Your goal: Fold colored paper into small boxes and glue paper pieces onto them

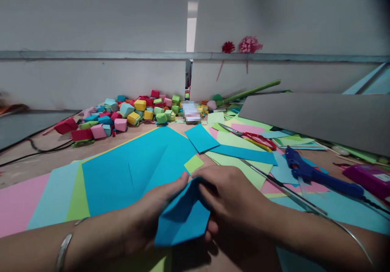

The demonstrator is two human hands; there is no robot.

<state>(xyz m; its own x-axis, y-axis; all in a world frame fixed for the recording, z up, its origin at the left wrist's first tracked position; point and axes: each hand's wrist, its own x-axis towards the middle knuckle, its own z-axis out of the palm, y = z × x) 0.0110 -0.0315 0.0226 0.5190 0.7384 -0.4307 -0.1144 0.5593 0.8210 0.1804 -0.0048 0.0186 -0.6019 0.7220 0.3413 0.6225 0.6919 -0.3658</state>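
A folded sheet of blue paper [183, 223] is held between both hands above the near edge of the table. My left hand [161, 201] grips it from the left, thumb on its top edge and fingertips showing under its right side. My right hand [227, 188] pinches the upper right edge, its fingers curled and partly hiding the fold. Just beyond the hands lie a small green paper square [194, 164], a blue paper square [201, 138] and a large blue sheet [122, 174].
Several small folded paper boxes [134, 117] are heaped at the back left. To the right lie red-handled scissors [258, 139], a metal ruler [283, 188], a blue glue gun [319, 176] and a purple device [370, 178]. White panels [91, 24] stand behind, with two paper flowers [249, 44].
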